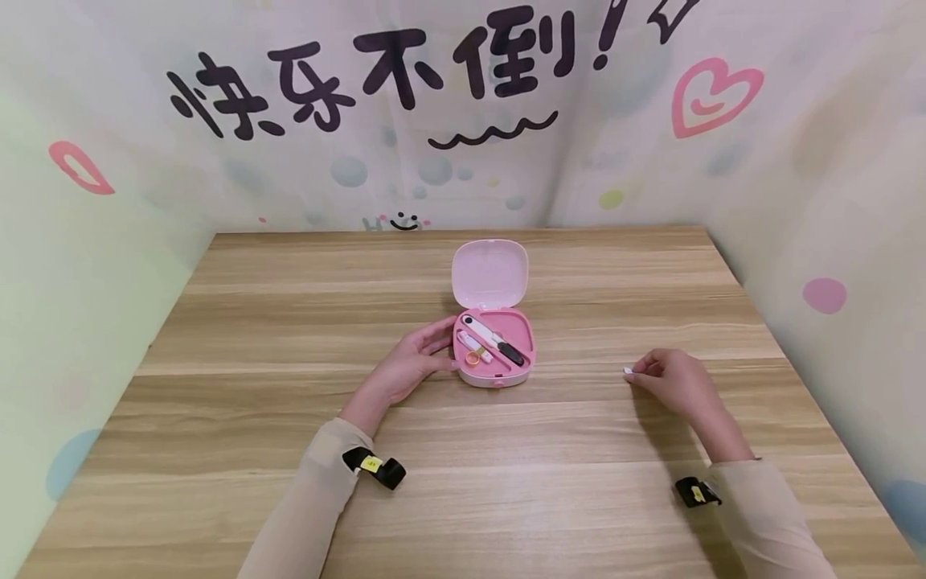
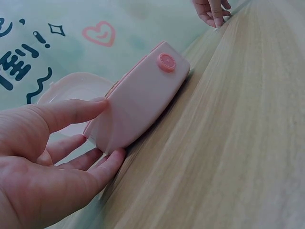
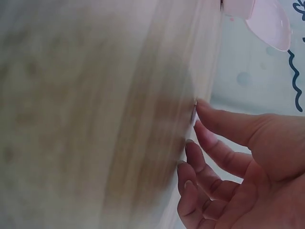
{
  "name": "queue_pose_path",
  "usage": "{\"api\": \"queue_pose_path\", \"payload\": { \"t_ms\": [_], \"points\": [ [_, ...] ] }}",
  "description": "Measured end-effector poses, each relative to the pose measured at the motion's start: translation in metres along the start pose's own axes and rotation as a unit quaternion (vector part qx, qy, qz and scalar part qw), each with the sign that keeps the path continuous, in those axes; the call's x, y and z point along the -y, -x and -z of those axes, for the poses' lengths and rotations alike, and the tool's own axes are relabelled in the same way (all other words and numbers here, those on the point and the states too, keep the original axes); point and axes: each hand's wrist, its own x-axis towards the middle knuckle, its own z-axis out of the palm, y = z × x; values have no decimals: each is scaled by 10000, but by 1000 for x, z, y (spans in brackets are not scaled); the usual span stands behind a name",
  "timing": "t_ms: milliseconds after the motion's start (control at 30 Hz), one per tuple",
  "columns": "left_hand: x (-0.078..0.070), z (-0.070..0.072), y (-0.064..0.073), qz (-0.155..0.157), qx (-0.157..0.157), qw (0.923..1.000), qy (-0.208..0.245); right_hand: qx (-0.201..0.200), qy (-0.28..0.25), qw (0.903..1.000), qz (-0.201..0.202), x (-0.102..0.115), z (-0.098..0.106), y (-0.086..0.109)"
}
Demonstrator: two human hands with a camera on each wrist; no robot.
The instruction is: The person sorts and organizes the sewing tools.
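A small pink case [image 1: 497, 380] stands on the table, its pale pink lid [image 1: 490, 273] raised at the back. In its pink tray lie a white tool with a black end [image 1: 511, 352], a smaller white piece [image 1: 473, 344] and an orange ring [image 1: 473, 359]. My left hand [image 1: 408, 366] holds the case by its left side; in the left wrist view the thumb is at the upper rim, with fingers along the side wall [image 2: 136, 107]. Well to the right, my right hand [image 1: 673, 379] pinches a small white piece [image 1: 628, 371] between thumb and forefinger, close over the table.
The wood-grain table [image 1: 463, 490] runs back to a printed cloth backdrop [image 1: 289, 185], which also hangs along both sides. Each wrist wears a black strap with a small camera, the left one [image 1: 391, 474] and the right one [image 1: 696, 492].
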Motion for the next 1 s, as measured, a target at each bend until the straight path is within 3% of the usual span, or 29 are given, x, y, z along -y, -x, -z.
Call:
{"api": "queue_pose_path", "payload": {
  "t_ms": [367, 1000],
  "points": [
    [0, 0, -1, 5, -53, 10000, -28, 35, 71, 9999, 148, 6, -1, -5],
    [1, 0, -2, -65, 35, 10000, -17, -331, -751, 9952, 535, 45, -7, -17]
  ]
}}
